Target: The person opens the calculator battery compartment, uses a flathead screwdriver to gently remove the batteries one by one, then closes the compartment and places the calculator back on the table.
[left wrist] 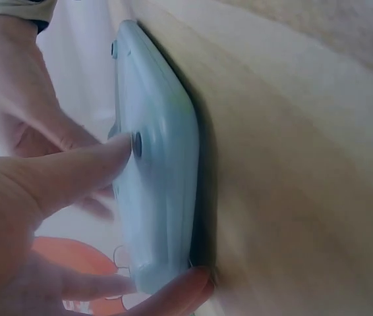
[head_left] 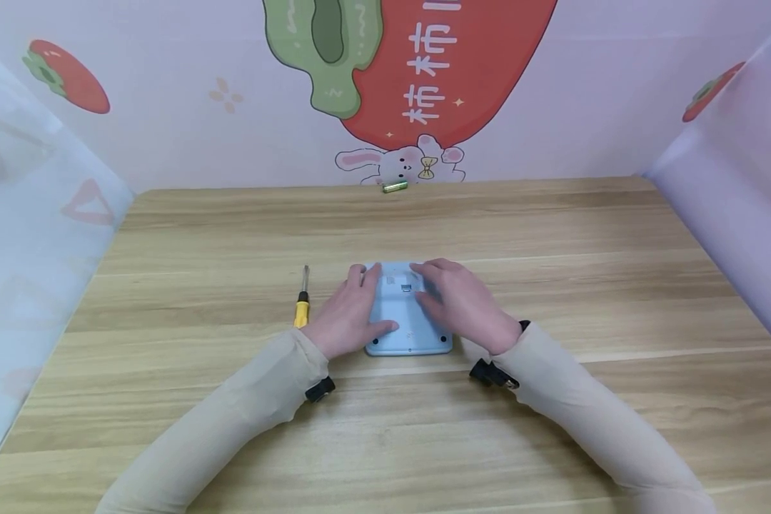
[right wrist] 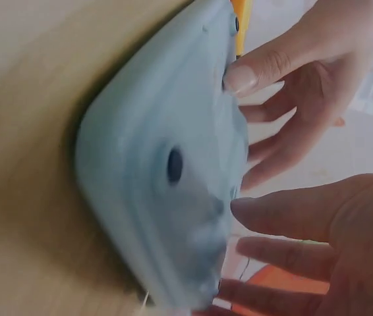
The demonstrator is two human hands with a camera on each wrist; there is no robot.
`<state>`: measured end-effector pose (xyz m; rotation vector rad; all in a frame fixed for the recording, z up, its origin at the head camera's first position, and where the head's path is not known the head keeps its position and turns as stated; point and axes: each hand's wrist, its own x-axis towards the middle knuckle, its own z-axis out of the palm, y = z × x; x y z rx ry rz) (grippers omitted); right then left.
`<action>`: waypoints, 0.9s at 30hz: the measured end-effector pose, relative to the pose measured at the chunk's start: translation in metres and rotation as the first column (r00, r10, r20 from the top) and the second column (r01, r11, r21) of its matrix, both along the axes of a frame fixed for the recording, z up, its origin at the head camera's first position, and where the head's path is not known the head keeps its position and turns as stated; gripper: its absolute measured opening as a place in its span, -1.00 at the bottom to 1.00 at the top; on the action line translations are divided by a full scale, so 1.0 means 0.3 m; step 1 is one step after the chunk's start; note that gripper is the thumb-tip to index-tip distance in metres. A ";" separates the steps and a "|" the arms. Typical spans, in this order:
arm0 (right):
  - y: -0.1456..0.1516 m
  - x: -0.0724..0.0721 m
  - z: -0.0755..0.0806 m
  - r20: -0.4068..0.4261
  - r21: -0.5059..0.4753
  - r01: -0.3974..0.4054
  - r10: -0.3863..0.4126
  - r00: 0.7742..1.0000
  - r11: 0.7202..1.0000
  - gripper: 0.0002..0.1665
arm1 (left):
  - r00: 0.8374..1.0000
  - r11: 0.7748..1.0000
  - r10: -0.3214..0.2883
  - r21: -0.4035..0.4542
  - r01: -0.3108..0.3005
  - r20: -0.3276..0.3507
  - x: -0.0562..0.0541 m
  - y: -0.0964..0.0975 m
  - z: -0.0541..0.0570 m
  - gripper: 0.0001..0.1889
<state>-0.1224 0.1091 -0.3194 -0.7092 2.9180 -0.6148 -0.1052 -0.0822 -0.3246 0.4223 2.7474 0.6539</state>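
Note:
A light blue plastic device (head_left: 395,339), shaped like a desk calculator, lies underside up, showing dark round feet and a small latch (head_left: 406,288). My left hand (head_left: 350,314) holds its left side. In the left wrist view the left thumb (left wrist: 117,155) rests on the underside near a foot, and a finger (left wrist: 183,293) lies along the lower edge. Over the right side is my right hand (head_left: 465,303), fingers spread and fairly straight. Its thumb (right wrist: 259,214) lies at the device's surface in the right wrist view; whether it touches cannot be told.
Left of the left hand lies a screwdriver (head_left: 302,307) with a yellow and black handle, shaft pointing away. A green battery (head_left: 395,187) lies at the back edge of the wooden table (head_left: 231,235), against the printed wall (head_left: 199,135).

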 end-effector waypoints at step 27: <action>0.036 0.021 -0.020 0.020 -0.048 0.083 -0.083 0.996 0.995 -0.49 | 0.981 0.985 0.104 0.120 -0.124 0.165 -0.028 -0.014 0.003 -0.26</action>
